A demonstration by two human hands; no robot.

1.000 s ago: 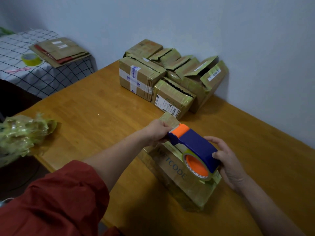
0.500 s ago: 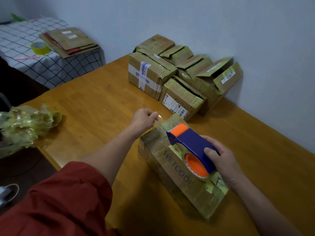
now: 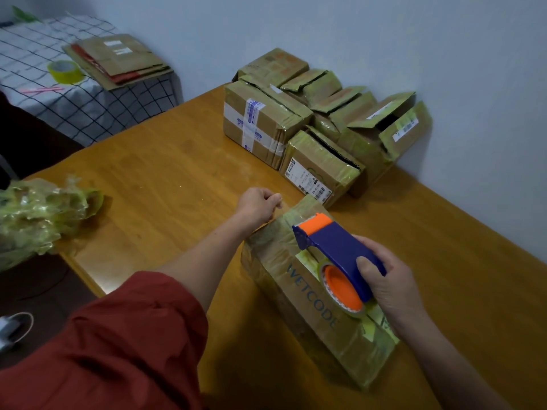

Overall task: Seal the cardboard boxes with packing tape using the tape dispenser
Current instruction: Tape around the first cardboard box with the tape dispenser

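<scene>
Tape dispenser [image 3: 337, 255], blue with an orange roller and core, sits in the right hand [image 3: 387, 279], whose fingers wrap its rear housing over the tape roll. It rests on top of the long cardboard box [image 3: 313, 300] printed WETCODE, its orange nose aimed at the box's far end. The left hand [image 3: 257, 202] is closed in a pinch just beyond that far end; a thin clear strip seems to run from it toward the dispenser, though it is hard to make out. The box lies slantwise on the wooden table [image 3: 165, 173]. Farther back, against the wall, stands a cluster of other boxes [image 3: 310, 125], some with flaps open. Crumpled yellow-green plastic [image 3: 38, 214] lies at the table's left edge.
</scene>
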